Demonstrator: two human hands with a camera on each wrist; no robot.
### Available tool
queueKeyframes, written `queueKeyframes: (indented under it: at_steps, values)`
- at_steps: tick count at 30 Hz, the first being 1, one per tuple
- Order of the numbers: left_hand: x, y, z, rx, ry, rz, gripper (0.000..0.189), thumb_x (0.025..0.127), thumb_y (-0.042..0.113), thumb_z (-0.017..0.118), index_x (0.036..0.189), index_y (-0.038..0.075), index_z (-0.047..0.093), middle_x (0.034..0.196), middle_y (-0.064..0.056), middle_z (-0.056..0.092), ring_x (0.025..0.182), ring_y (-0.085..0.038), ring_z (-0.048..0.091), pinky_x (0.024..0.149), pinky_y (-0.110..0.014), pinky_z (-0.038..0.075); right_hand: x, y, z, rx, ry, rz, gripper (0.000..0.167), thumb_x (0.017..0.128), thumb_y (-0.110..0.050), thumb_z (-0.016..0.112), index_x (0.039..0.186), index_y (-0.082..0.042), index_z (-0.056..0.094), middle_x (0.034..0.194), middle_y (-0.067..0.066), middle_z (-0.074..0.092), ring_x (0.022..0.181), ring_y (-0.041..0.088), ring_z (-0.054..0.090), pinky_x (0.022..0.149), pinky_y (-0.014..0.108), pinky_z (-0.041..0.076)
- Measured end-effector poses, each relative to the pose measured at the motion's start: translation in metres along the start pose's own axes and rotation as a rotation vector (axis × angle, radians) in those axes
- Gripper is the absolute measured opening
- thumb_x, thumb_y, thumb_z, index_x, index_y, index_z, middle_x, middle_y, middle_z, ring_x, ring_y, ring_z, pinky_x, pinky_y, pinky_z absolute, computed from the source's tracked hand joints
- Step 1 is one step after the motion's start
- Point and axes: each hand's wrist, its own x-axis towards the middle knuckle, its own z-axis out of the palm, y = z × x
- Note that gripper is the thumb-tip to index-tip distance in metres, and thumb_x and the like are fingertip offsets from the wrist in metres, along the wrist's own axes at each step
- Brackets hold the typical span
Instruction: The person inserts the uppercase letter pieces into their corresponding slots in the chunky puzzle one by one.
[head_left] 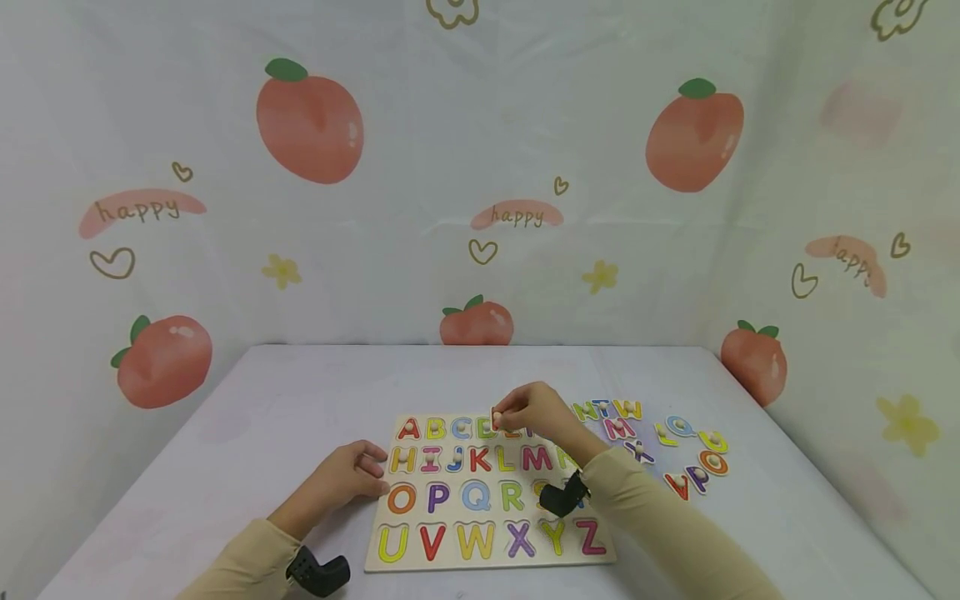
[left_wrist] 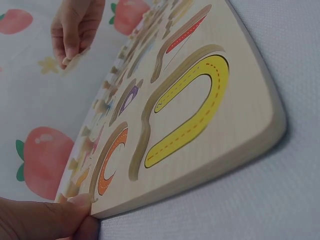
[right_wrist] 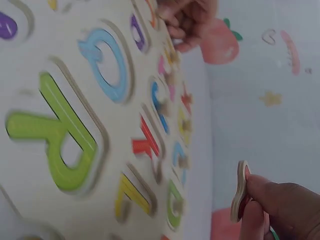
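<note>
A wooden alphabet puzzle board [head_left: 495, 562] lies on the table in front of me. Knobbed letters fill several of its upper slots, while the lower two rows show printed recesses. My left hand [head_left: 341, 479] holds the board's left edge, its thumb [left_wrist: 80, 201] at the rim beside the orange O recess [left_wrist: 110, 167]. Above the top row, my right hand [head_left: 536, 412] pinches a small red wooden letter [right_wrist: 240, 192] between thumb and fingertips. That letter is raised off the board and seen nearly edge-on in the right wrist view, so its shape is unclear.
Loose knobbed letters lie right of the board: a yellow W [head_left: 627, 409], pink M [head_left: 619, 429], blue Q [head_left: 680, 426], orange O [head_left: 713, 463], red V [head_left: 677, 486] and several others. A patterned cloth wall [head_left: 397, 275] stands behind the table.
</note>
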Motion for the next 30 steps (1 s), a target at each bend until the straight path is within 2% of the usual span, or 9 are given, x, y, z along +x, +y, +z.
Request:
queueKeyframes:
  at_steps: [7,15,22,30]
  values:
    - [0.0,0.0,0.001,-0.005,0.0,-0.002,0.046,0.073,0.009,0.081,0.112,0.0,0.06,0.086,-0.005,0.061,0.075,-0.017,0.056,0.067,-0.029,0.048,-0.004,-0.001,0.026,-0.003,-0.073,0.002,0.009,0.08,-0.016,0.078,0.085,-0.009,0.074,0.075,0.0,0.068,0.068,0.013,0.06,0.065,0.029,0.05]
    - [0.002,-0.001,0.002,-0.009,0.005,0.006,0.046,0.072,0.008,0.081,0.113,0.0,0.059,0.085,-0.005,0.06,0.075,-0.017,0.056,0.066,-0.029,0.048,-0.008,0.0,0.042,-0.124,-0.075,0.049,0.007,0.077,-0.022,0.08,0.078,-0.02,0.073,0.073,-0.005,0.065,0.069,0.014,0.054,0.047,0.03,0.039]
    - [0.002,-0.002,0.002,-0.011,0.004,0.007,0.046,0.072,0.008,0.081,0.112,0.0,0.059,0.085,-0.005,0.06,0.074,-0.017,0.056,0.066,-0.029,0.049,-0.007,0.005,0.049,-0.083,-0.095,0.03,0.006,0.078,-0.016,0.079,0.079,-0.016,0.074,0.074,-0.003,0.065,0.066,0.013,0.056,0.057,0.026,0.043]
    - [0.001,-0.001,0.001,-0.004,0.003,0.013,0.046,0.073,0.009,0.081,0.112,0.0,0.059,0.086,-0.005,0.061,0.074,-0.017,0.056,0.066,-0.029,0.049,-0.007,0.003,0.05,-0.064,-0.11,0.054,0.006,0.078,-0.015,0.079,0.077,-0.016,0.073,0.075,-0.003,0.067,0.065,0.013,0.058,0.058,0.025,0.045]
